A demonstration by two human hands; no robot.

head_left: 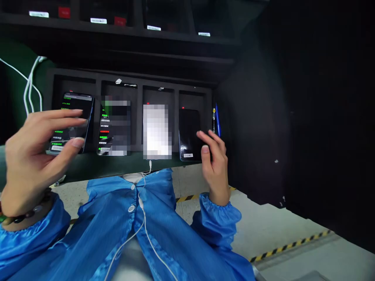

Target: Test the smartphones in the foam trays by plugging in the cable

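Four slots of a black foam tray (211, 97) each hold or border a smartphone. Over the leftmost smartphone (88, 105), which shows green text lines, my left hand (38, 144) hovers with fingers spread. Beside it lies a second smartphone (104, 121) with green, white and red lines, partly pixelated. A third smartphone (157, 130) is bright and pixelated, with a white cable plug (150, 166) at its lower edge. At the dark-screened right smartphone (189, 132), my right hand (215, 160) is by its right edge, fingers apart; whether they touch it I cannot tell.
Behind stands another black tray (137, 33) holding dark devices with white labels. White cables (29, 86) lie at the left. A blue pen (218, 119) sits right of the near tray. A black surface (263, 136) fills the right. An earphone-like white cord (145, 222) hangs over the blue coat.
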